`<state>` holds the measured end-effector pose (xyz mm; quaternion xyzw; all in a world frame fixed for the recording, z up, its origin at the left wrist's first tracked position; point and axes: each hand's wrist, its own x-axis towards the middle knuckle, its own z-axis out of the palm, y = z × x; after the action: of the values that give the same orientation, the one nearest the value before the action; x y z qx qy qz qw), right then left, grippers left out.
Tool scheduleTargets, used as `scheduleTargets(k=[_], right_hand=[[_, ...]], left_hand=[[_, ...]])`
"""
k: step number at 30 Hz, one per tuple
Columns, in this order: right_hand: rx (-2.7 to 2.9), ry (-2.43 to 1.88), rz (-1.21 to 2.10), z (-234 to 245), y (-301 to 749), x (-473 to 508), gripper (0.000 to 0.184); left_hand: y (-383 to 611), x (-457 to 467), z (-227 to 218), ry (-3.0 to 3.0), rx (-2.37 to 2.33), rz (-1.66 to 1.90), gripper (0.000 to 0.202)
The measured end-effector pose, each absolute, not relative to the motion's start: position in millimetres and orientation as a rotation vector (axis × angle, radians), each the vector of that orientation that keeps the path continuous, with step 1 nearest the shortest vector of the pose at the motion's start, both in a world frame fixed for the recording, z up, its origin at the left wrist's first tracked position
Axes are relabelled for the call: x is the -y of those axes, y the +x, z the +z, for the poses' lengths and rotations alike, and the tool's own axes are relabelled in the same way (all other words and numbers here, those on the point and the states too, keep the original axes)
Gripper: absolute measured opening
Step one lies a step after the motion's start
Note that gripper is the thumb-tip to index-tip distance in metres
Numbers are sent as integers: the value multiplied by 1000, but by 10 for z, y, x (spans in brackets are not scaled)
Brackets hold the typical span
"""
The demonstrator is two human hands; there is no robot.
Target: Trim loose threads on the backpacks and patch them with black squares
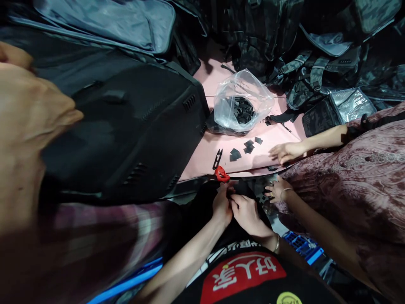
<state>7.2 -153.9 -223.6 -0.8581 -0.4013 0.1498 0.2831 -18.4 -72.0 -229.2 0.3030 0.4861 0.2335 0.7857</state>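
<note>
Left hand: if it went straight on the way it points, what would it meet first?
Probably the red-handled snips, at the near edge of the pink surface, just ahead of the left hand; depth is unclear.

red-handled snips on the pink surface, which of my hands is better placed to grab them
Probably your left hand: the red-handled snips lie just ahead of it, handle end toward you. Your right hand sits farther to the right.
</note>
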Motion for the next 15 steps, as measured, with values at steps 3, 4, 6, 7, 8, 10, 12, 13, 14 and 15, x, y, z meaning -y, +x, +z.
scheduleTargets(k=[3, 4, 6, 7, 8, 10, 12, 13, 14, 15], right_hand=[[1141, -2344, 444, -2217, 109, 1537, 26], [1150, -2340, 456, -2218, 125, 1536, 27], [1181, -2289, 507, -2226, 169, 1534, 26], [1201, -2254, 547, -2227, 196, 1536, 25], [1221, -2223, 589, -2226, 228, 1538, 23], [1252, -2184, 656, -2208, 294, 1548, 20], [1281, -2165, 699, -2178, 352, 1559, 18], [1300, -2156, 717, -2164, 372, 1561, 18], [1322, -2151, 735, -2156, 385, 1561, 18], [1343, -2154, 748, -2154, 390, 1556, 18]], left_hand=[[-214, 750, -2308, 647, -1045, 490, 27], [-222, 761, -2309, 651, -1045, 490, 27], [-234, 780, -2309, 658, -1045, 484, 25], [-238, 787, -2308, 659, -1045, 479, 24], [-241, 793, -2309, 658, -1046, 474, 23], [-246, 803, -2318, 653, -1050, 460, 21], [-252, 810, -2336, 646, -1056, 445, 20], [-255, 814, -2348, 642, -1060, 437, 21], [-259, 817, -2362, 638, -1063, 427, 21], [-262, 820, -2377, 635, -1066, 420, 22]])
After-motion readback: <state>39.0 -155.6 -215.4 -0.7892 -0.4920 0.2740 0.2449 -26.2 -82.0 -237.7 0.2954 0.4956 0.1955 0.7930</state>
